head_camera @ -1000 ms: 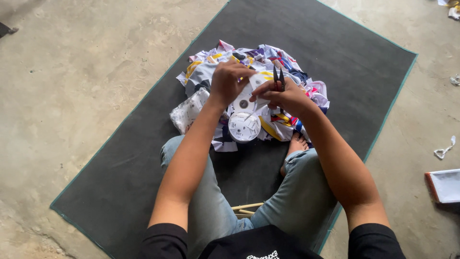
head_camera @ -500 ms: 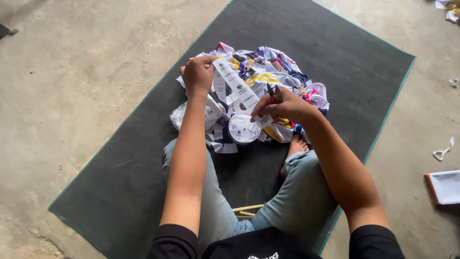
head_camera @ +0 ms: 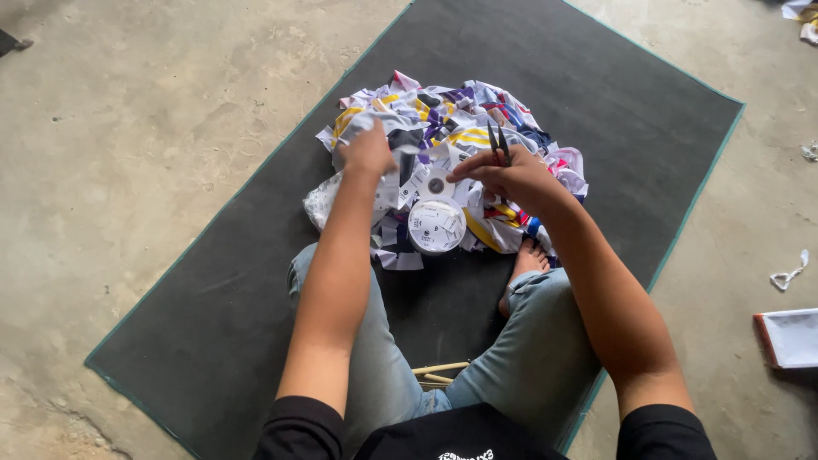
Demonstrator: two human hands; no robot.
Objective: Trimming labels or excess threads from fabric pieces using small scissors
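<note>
The roll of white label tape (head_camera: 436, 226) lies at the centre of the mat, on the near edge of the heap of printed labels (head_camera: 443, 128), just ahead of your knees. Your right hand (head_camera: 511, 179) sits at one o'clock from the roll, fingers closed around small dark scissors (head_camera: 498, 145) whose blades point up to twelve. Your left hand (head_camera: 368, 153) is at eleven o'clock, fist closed on a bunch of labels from the heap. Your bare foot (head_camera: 524, 260) rests at four o'clock, touching the heap's edge. The dark mat (head_camera: 213, 281) runs under everything. Off it, on the concrete at three o'clock, lie a white scrap (head_camera: 788, 274) and a flat white tray (head_camera: 788, 338), well apart from your hands.
</note>
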